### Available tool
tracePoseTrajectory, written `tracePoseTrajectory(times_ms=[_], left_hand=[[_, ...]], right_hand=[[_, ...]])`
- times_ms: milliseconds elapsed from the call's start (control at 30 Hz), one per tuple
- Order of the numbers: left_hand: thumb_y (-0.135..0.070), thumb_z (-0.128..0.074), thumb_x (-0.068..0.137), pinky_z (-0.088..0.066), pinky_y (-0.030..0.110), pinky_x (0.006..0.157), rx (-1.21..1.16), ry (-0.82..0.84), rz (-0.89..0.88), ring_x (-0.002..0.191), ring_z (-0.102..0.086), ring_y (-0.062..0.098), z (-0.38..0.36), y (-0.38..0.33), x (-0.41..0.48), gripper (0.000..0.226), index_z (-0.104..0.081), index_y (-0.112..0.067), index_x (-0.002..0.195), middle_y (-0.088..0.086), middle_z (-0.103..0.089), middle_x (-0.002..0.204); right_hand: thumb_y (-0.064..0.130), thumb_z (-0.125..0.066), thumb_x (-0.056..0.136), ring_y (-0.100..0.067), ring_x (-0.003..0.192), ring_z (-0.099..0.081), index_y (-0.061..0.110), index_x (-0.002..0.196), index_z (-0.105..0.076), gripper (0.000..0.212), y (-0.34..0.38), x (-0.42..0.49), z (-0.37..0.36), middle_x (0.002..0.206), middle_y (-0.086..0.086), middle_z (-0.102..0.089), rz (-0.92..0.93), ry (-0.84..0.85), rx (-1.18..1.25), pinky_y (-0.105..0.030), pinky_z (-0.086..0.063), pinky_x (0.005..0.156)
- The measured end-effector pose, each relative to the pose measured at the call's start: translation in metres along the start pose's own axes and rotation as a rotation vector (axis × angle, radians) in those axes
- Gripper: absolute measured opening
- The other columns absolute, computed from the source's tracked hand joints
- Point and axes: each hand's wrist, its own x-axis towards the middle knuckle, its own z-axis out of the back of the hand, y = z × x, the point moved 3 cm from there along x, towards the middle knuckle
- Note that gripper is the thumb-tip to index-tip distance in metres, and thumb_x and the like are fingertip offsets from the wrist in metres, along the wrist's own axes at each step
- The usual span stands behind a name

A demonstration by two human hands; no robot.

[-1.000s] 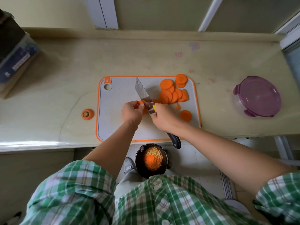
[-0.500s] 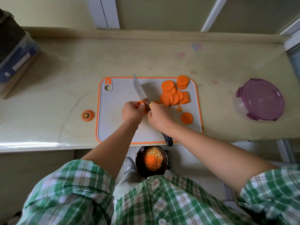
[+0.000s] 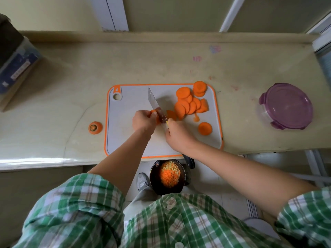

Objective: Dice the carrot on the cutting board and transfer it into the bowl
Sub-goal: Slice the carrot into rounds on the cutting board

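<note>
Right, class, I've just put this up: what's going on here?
A person is chopping on the cutting board. The right hand grips the knife; the left hand holds a carrot piece beside the blade. Round slices lie piled on the board's right side. The bowl below the counter edge holds diced bits.

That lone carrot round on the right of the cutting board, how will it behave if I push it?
The carrot round lies flat, so it should slide rather than roll. It looks thick and stiff, unlikely to bend. The cutting board looks smooth, so it may skid easily.
</note>
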Motion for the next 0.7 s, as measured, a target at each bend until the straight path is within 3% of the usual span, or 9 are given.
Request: tracePoseTrajectory(times_ms=[133,233,400,500,600,700], left_hand=[[-0.025,-0.056,0.092,-0.038,0.024,0.052,-0.009,0.001,-0.003,0.057,-0.051,0.028,-0.001,0.000,-0.001,0.032,-0.063,-0.012,0.063,0.008,-0.059,0.061],[-0.025,-0.056,0.091,-0.033,0.022,0.049,-0.027,0.007,0.004,0.055,-0.047,0.025,0.000,0.001,-0.001,0.032,-0.063,-0.012,0.063,0.006,-0.056,0.059],[-0.021,-0.055,0.092,-0.035,0.023,0.051,-0.060,0.019,0.010,0.059,-0.050,0.026,0.001,0.004,0.001,0.037,-0.053,-0.013,0.056,0.005,-0.050,0.057],[-0.021,-0.054,0.093,-0.030,0.022,0.047,-0.050,0.032,0.020,0.058,-0.050,0.027,0.000,0.004,0.001,0.041,-0.048,-0.015,0.053,0.003,-0.047,0.054],[-0.023,-0.055,0.092,-0.032,0.022,0.048,-0.059,0.034,0.027,0.065,-0.062,0.033,0.001,0.005,0.004,0.035,-0.056,-0.013,0.058,0.006,-0.053,0.059],[-0.024,-0.055,0.092,-0.034,0.023,0.049,-0.059,0.039,0.028,0.063,-0.057,0.030,0.001,0.004,0.004,0.035,-0.058,-0.014,0.059,0.006,-0.054,0.060]], right_hand=[[0.011,-0.042,0.094,-0.038,0.081,-0.061,0.005,0.094,-0.051,0.010,0.007,0.018,0.000,0.086,-0.018,-0.061,-0.008,-0.028,-0.007,-0.030,-0.032,0.056],[0.014,-0.042,0.096,-0.038,0.086,-0.061,0.002,0.100,-0.053,0.018,0.010,0.027,0.001,0.096,-0.021,-0.063,-0.008,-0.026,-0.018,-0.031,-0.033,0.059],[0.010,-0.044,0.093,-0.031,0.067,-0.052,0.011,0.084,-0.041,0.009,-0.004,0.006,0.001,0.069,-0.005,-0.047,0.012,0.022,-0.033,-0.030,-0.025,0.047],[0.009,-0.043,0.092,-0.030,0.065,-0.048,0.010,0.083,-0.039,0.010,-0.011,-0.006,-0.004,0.070,-0.006,-0.042,0.026,0.038,-0.039,-0.031,-0.027,0.051],[0.008,-0.043,0.091,-0.028,0.064,-0.045,0.009,0.083,-0.038,0.010,-0.010,-0.003,-0.010,0.064,-0.001,-0.036,0.033,0.029,-0.025,-0.031,-0.023,0.047],[0.009,-0.044,0.092,-0.029,0.062,-0.047,0.009,0.083,-0.039,0.010,-0.010,0.004,-0.013,0.063,-0.001,-0.038,0.026,-0.002,-0.009,-0.031,-0.025,0.047]])
